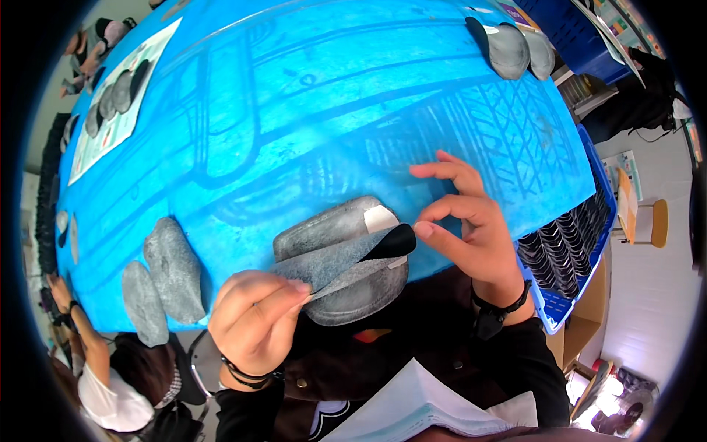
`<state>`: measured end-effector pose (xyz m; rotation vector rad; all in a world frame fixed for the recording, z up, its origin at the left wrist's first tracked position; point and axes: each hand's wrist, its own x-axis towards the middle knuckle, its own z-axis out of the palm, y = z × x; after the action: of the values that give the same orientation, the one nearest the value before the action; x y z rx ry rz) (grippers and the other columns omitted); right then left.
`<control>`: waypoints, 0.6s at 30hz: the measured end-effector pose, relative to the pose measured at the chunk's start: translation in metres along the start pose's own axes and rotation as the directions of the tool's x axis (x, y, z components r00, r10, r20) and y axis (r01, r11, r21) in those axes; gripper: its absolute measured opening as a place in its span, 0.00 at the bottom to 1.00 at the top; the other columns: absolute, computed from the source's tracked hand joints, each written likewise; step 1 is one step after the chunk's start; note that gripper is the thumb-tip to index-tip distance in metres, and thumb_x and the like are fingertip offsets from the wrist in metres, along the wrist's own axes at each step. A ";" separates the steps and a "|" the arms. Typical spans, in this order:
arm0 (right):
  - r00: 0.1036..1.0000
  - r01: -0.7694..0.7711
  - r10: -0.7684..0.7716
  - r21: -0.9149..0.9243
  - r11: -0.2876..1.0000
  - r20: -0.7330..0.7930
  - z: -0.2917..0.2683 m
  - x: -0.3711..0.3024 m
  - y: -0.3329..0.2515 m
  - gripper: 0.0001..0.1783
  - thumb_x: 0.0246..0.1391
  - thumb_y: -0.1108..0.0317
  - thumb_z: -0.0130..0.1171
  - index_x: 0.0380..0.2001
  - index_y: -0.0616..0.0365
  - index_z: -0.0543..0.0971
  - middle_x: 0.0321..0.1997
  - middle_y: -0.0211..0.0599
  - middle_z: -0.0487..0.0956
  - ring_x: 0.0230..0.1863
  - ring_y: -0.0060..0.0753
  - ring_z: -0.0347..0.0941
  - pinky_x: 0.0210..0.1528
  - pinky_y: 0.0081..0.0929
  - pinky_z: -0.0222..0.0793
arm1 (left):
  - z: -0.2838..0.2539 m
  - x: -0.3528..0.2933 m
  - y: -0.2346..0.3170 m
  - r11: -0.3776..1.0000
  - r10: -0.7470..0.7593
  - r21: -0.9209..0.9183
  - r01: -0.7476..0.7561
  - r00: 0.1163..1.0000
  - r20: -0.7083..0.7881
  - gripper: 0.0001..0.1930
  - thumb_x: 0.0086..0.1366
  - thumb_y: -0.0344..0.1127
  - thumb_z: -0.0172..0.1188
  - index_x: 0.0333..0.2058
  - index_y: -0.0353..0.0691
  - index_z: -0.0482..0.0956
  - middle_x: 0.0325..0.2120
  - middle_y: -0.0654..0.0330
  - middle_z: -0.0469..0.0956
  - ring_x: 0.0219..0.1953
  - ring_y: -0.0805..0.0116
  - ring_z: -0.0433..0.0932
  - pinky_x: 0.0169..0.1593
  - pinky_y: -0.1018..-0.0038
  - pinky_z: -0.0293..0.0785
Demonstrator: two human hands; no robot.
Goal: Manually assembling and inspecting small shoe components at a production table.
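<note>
My left hand [254, 320] pinches the near-left end of a grey, felt-like insole [324, 264]. The insole is held lengthwise above the table's near edge, and its far right end curls to show a black face. Beside that curled end is my right hand [471, 228], its fingers apart; whether the thumb touches the tip I cannot tell. Beneath the held piece lie two more grey insoles: a far insole [317, 230] with a white patch at one end, and a near insole [361, 298]. The held insole partly covers both.
Two grey insoles [173, 269] lie at the left on the blue table [353, 110]. More sit on a printed sheet [88, 155] far left and at the far right corner [508, 51]. A blue crate [549, 317] of dark stacked pieces stands right. Another person's arm [92, 339] reaches in left.
</note>
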<state>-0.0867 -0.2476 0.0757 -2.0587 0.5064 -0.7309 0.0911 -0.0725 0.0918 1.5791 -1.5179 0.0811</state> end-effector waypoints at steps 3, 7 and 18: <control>1.000 0.025 -0.025 -0.020 0.999 0.018 -0.002 0.001 -0.002 0.03 0.38 0.70 0.61 0.19 0.55 0.77 0.44 0.37 0.71 0.52 0.39 0.57 0.59 0.40 0.41 | 0.001 0.000 0.001 1.000 -0.007 0.005 0.007 1.000 -0.003 0.09 0.37 0.23 0.63 0.23 0.37 0.76 0.20 0.61 0.72 0.21 0.66 0.71 0.25 0.77 0.67; 0.999 0.022 -0.016 -0.106 0.994 0.051 -0.003 0.003 -0.007 0.03 0.36 0.72 0.61 0.18 0.55 0.76 0.46 0.36 0.69 0.54 0.45 0.54 0.58 0.40 0.44 | 0.001 0.002 0.001 1.000 -0.005 0.011 0.006 1.000 -0.007 0.10 0.36 0.22 0.63 0.22 0.37 0.76 0.19 0.61 0.72 0.21 0.67 0.71 0.24 0.77 0.66; 1.000 0.007 -0.003 -0.258 0.966 0.016 0.000 -0.003 -0.001 0.04 0.34 0.74 0.60 0.17 0.56 0.75 0.46 0.34 0.67 0.51 0.49 0.52 0.52 0.40 0.51 | -0.005 0.022 0.007 1.000 -0.008 -0.017 0.012 0.981 0.193 0.12 0.35 0.21 0.63 0.24 0.37 0.77 0.20 0.61 0.74 0.21 0.68 0.72 0.23 0.78 0.67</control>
<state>-0.0885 -0.2453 0.0760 -2.3061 0.6153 -0.6805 0.0929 -0.0846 0.1120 1.6178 -1.6545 -0.0940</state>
